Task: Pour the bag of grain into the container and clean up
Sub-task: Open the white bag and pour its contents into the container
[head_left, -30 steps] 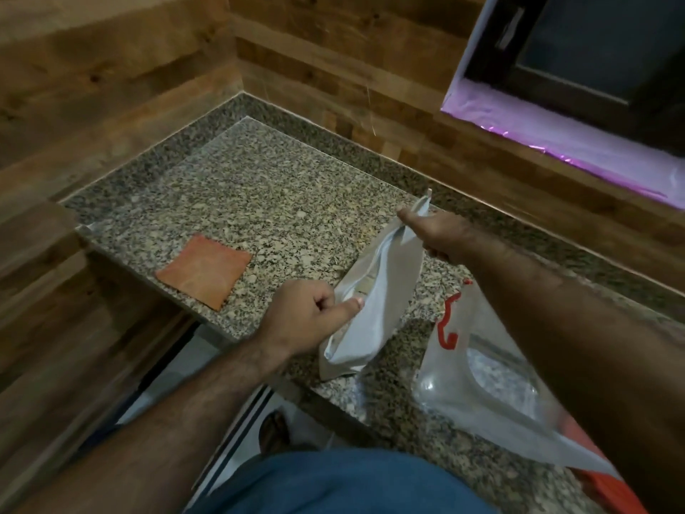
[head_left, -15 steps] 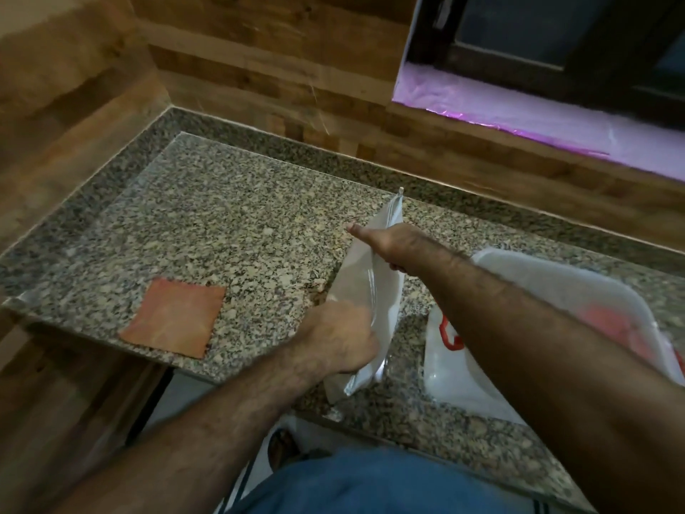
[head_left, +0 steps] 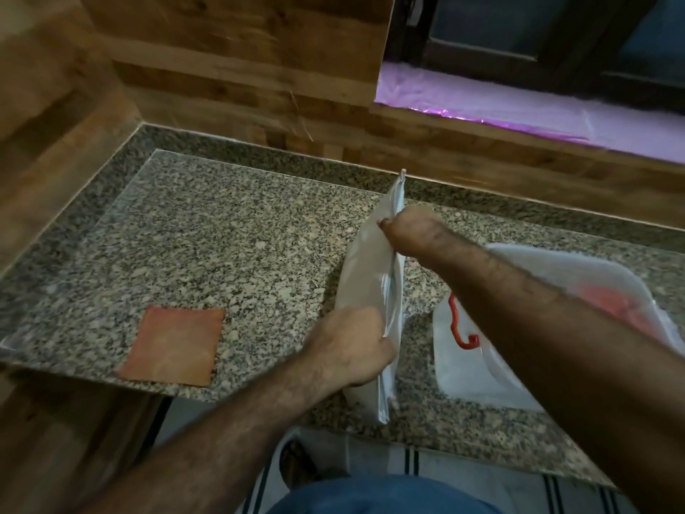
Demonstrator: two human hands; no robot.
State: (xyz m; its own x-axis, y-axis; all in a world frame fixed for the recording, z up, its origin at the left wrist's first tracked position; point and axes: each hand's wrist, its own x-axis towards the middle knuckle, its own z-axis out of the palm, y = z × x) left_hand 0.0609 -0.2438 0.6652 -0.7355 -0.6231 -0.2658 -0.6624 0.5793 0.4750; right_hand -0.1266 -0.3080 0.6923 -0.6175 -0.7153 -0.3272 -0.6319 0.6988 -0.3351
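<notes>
Two bare forearms reaching forward: left hand (head_left: 348, 346) fisted, fingers curled under and pinching a thin edge against the thumb; right hand (head_left: 411, 235) farther out, fingers (head_left: 385, 224) closed, pinching the same edge higher up.

Speckled granite counter (head_left: 222, 231) sits in a wood-panelled corner (head_left: 237, 68); dark window (head_left: 537, 27), sill (head_left: 482, 102) perhaps plastic-covered.

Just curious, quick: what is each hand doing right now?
Left hand: closed, gripping the near end of the grey bag.
Right hand: closed, pinching the bag's far top edge.
</notes>
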